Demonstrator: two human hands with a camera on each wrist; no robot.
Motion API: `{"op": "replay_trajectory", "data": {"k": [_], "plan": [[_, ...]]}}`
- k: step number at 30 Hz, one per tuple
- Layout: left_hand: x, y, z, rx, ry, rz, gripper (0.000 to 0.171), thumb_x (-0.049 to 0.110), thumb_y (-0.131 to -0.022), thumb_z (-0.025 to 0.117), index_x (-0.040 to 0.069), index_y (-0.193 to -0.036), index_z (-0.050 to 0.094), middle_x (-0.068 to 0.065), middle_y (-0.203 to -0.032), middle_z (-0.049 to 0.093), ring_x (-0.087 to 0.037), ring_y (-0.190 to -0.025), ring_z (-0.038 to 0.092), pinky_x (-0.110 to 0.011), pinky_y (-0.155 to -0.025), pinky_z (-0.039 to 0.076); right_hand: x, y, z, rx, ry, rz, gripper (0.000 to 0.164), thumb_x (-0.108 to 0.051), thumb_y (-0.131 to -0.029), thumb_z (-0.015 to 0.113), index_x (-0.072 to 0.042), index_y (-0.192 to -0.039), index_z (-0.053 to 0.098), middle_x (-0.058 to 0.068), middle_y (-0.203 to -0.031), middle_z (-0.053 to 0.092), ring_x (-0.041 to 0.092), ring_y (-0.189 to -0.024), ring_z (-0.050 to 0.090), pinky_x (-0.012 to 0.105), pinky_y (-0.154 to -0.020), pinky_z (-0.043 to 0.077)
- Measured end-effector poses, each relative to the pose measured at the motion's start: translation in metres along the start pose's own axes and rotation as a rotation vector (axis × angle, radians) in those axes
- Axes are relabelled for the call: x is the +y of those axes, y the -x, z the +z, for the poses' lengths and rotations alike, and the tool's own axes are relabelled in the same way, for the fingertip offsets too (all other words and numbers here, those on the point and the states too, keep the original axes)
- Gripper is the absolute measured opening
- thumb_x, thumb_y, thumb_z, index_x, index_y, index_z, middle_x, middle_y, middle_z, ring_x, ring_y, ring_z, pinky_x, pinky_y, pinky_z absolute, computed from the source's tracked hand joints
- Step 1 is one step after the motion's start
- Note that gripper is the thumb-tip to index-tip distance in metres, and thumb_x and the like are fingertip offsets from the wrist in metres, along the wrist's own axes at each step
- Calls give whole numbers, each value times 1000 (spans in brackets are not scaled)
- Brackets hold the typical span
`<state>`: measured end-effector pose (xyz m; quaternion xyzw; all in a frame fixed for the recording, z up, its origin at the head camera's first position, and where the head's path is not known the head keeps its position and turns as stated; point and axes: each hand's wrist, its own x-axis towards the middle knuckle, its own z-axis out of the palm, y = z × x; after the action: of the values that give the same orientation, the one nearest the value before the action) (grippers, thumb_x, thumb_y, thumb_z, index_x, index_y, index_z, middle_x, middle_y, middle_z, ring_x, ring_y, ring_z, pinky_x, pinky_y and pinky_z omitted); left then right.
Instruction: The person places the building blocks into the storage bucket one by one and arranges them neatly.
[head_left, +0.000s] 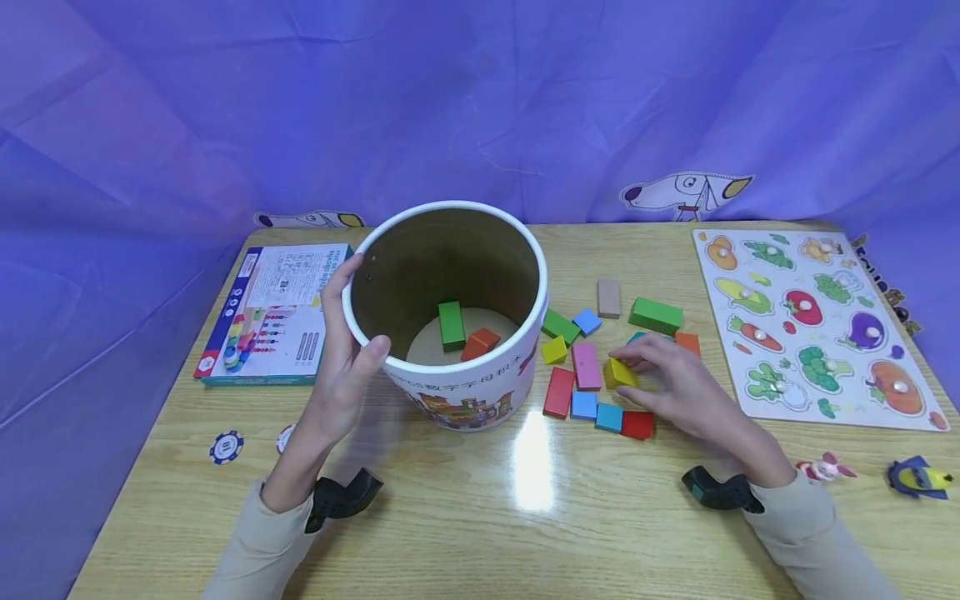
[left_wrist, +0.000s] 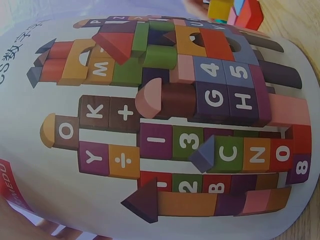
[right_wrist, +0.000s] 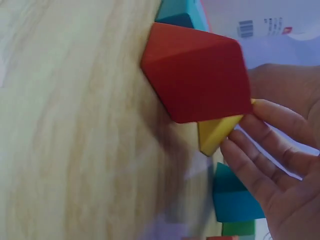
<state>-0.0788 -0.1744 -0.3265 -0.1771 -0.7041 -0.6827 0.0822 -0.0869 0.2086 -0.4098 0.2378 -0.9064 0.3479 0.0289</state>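
I have the yellow block [head_left: 621, 374] right of the bucket [head_left: 465, 408], pinched between thumb and fingers of the right hand [head_left: 681, 385], the nearer one; I can't tell its long axis. A pink block [head_left: 587, 367] lies between it and the bucket. My left hand [head_left: 341, 358] grips the bucket's rim; inside I see a green block [head_left: 452, 325] and an orange block [head_left: 480, 342].

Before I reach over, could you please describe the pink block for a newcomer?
Find the large white bucket. To its right, between a long red block and the yellow block in the right hand, lies the only bright pink block.
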Motion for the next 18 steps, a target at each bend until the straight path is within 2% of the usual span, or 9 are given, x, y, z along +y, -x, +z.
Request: {"op": "replay_trajectory", "data": {"k": [6, 11, 15, 18], "plan": [[1, 0, 0, -5, 7, -3, 77, 27, -87, 56, 26, -152, 15, -3, -157, 21, -30, -142, 24, -69, -110, 26, 0, 0, 3, -8, 31, 53, 38, -9, -75, 83, -13, -110, 69, -3, -104, 65, 14, -92, 65, 29, -83, 55], [1, 0, 0, -2, 11, 1, 77, 27, -88, 56, 26, -152, 15, -3, -157, 21, -31, -142, 24, -69, -110, 27, -2, -1, -1, 60, 6, 44, 38, -10, -74, 84, -13, -109, 70, -3, -102, 66, 13, -89, 66, 18, -83, 53], [0, 0, -1, -3, 11, 2, 77, 29, -88, 57, 26, -153, 15, -3, -157, 21, -31, -142, 24, -68, -110, 27, -14, -9, -18, 158, -84, 28, 39, -6, -73, 84, -11, -109, 71, -2, -101, 66, 8, -87, 64, 6, -83, 48], [-1, 0, 0, -2, 14, 5, 78, 31, -88, 58, 26, -153, 15, -3, -157, 21, -31, -142, 25, -68, -110, 27, -30, -19, -39, 227, -192, -37, 41, 5, -71, 82, -6, -109, 70, 1, -101, 66, 4, -89, 65, 7, -85, 49]]}}
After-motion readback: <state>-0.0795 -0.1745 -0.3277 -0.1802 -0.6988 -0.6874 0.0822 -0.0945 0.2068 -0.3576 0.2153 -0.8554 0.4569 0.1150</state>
